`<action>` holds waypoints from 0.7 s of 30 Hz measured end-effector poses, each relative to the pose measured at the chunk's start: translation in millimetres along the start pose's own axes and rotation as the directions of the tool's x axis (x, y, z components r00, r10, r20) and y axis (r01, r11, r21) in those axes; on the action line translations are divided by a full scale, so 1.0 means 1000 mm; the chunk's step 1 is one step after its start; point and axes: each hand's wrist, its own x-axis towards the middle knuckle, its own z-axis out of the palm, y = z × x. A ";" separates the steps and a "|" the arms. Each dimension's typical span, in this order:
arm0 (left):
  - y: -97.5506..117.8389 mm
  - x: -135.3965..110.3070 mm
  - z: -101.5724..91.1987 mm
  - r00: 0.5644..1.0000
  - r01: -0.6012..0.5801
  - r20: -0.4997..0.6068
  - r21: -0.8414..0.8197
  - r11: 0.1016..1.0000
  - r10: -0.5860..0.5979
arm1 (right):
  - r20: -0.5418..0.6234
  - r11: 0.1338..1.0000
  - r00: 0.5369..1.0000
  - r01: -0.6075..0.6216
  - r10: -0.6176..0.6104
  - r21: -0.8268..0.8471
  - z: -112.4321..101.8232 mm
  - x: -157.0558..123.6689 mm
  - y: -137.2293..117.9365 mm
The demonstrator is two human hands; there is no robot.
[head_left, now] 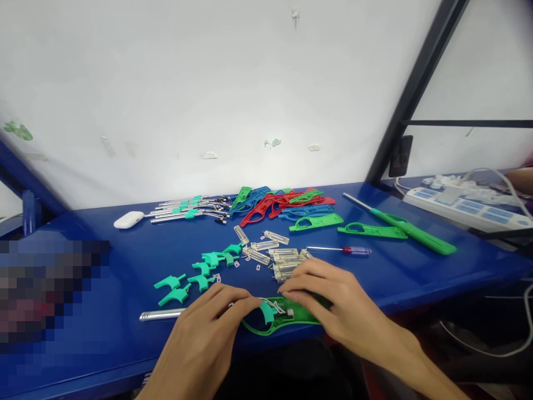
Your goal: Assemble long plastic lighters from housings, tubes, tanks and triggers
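Left hand [212,314]: gripping open green plastic shell [306,316], near edge of blue tabletop [125,261]. Right hand [325,294]: fingertips at shell, grip unclear. Inside: teal plastic trigger [268,315], white wires [272,303]; not yet covered.

Cartridges [283,259] behind handle shell [306,315], screwdriver [357,250] at their right, contact unclear.

The left hand [214,319] hides the 3 o'clock end of the tube [160,315]; the right hand [333,294], part of the shell [306,315]. The 8 o'clock patch [44,294] is pixelated beyond reading. A cable [495,355] is cut off at 4 o'clock.
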 end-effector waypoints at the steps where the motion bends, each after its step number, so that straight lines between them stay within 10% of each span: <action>1: 0.000 0.000 0.000 1.000 -0.002 0.002 0.005 1.000 0.002 | 0.062 0.999 0.998 0.000 0.002 -0.032 -0.002 0.002 0.001; 7: 0.002 0.001 -0.001 1.000 -0.003 0.007 0.006 1.000 0.003 | 0.258 0.991 0.965 0.076 -0.045 -0.111 -0.012 0.013 0.004; 21: 0.001 -0.002 0.000 1.000 0.003 0.010 -0.025 1.000 -0.002 | 0.135 0.923 0.963 0.261 -0.231 -0.283 -0.004 0.007 0.010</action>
